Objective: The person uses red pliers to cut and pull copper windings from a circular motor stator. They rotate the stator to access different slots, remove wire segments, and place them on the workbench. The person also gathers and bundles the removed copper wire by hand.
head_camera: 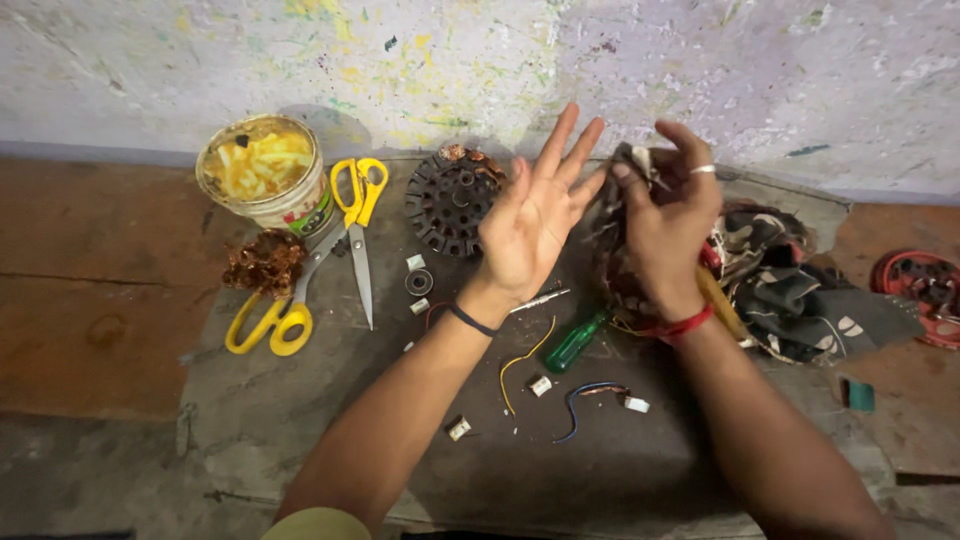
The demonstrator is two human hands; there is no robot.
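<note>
A wound coil bundle (pixel 625 230) is gripped in the right hand (pixel 668 225), fingers curled shut around its top, held above the right part of the grey mat (pixel 300 420). The left hand (pixel 530 225) is spread flat and open, nothing held, fingertips just beside the bundle.

Progress, judged from the layout: the work looks mid-way. A black slotted core (pixel 450 200) lies bare at the back of the mat, a tangle of copper wire (pixel 265 262) has been set aside at the left, and wire offcuts are scattered, so stripping seems largely done; the bundle in hand is not yet finished with. Exactly what remains cannot be told.

Counts:
- yellow-handled scissors: two, one small (pixel 358 195), one large (pixel 300 290), crossing each other
- tub of yellow strips (pixel 262 172): one
- green-handled screwdriver (pixel 575 343): one
- small white connector pieces (pixel 540 385): about six, some too small to be sure
- loose wires: one yellow (pixel 522 362), one blue (pixel 580 400)
- small ring (pixel 419 281): one
- camouflage cloth (pixel 790 290): one
- red slotted part (pixel 925 290): one, at the right edge, partly cut off
</note>
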